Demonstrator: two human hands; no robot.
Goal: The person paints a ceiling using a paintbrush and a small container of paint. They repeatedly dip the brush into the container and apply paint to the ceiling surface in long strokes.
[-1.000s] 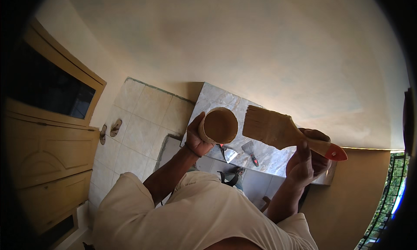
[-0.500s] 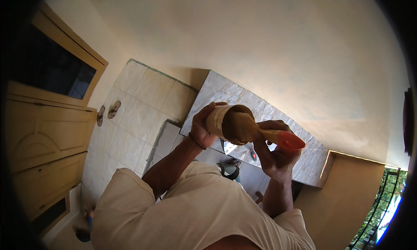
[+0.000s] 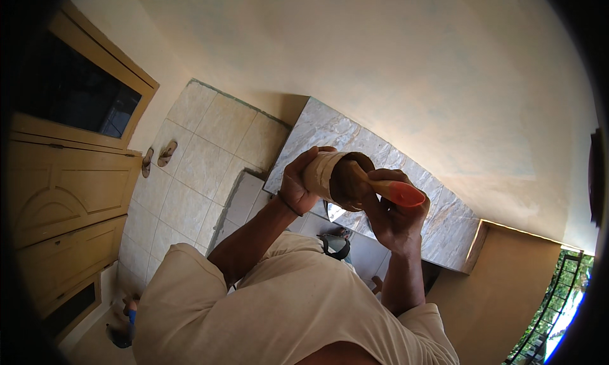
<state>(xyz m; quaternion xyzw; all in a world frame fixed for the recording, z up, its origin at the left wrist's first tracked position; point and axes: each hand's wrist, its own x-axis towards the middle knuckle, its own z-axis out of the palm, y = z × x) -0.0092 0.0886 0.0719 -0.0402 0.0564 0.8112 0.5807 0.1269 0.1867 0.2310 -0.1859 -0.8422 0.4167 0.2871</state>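
Note:
My left hand [image 3: 295,186] is wrapped around a pale, paint-streaked cylindrical container [image 3: 319,173], which is tilted with its mouth toward the right. Brown shows inside its mouth. In my right hand [image 3: 398,224] is a paintbrush [image 3: 406,194] with a wooden handle ending in red. The head of the brush reaches into the container's mouth, so its bristles are mostly hidden. Both hands are held in front of my chest, above a marble-patterned slab.
The grey marble-patterned slab [image 3: 325,129] runs along the plain cream wall [image 3: 393,54]. Tan sandals [image 3: 167,154] lie on the tiled floor [image 3: 202,136] beside a yellow-brown wooden door [image 3: 76,190]. A barred window [image 3: 558,301] is at the lower right.
My right hand has moved left and slightly up, pushing the brush deeper into the container. The left hand with the container has barely moved.

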